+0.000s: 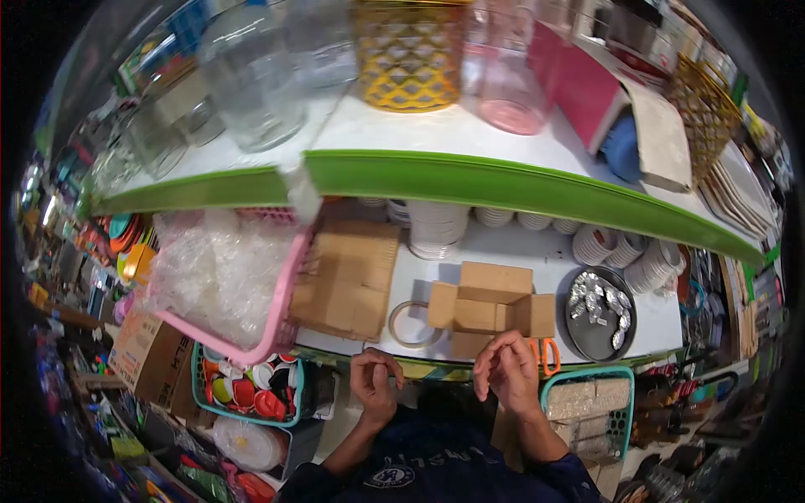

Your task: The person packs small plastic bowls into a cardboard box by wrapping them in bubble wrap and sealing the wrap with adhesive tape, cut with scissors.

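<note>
My left hand (375, 381) is at the front edge of the lower shelf, fingers loosely bent with a gap to the thumb and nothing visible in it. Just beyond it lies a flattened cardboard piece (348, 272). A roll of tape (412, 324) rests flat between the two hands' positions, farther in. My right hand (509, 373) hovers by the near side of an open small cardboard box (490, 314), its fingers half curled and holding nothing visible. Orange-handled scissors (550, 356) lie right beside that hand, partly hidden.
A dark round pan (600, 335) holds several foil-wrapped pieces. A pink basket (281, 318) of clear plastic wrap stands at left. White stacked cups (436, 226) line the back. Above runs a green-edged shelf (503, 180) with glassware. Teal baskets (620, 373) sit below.
</note>
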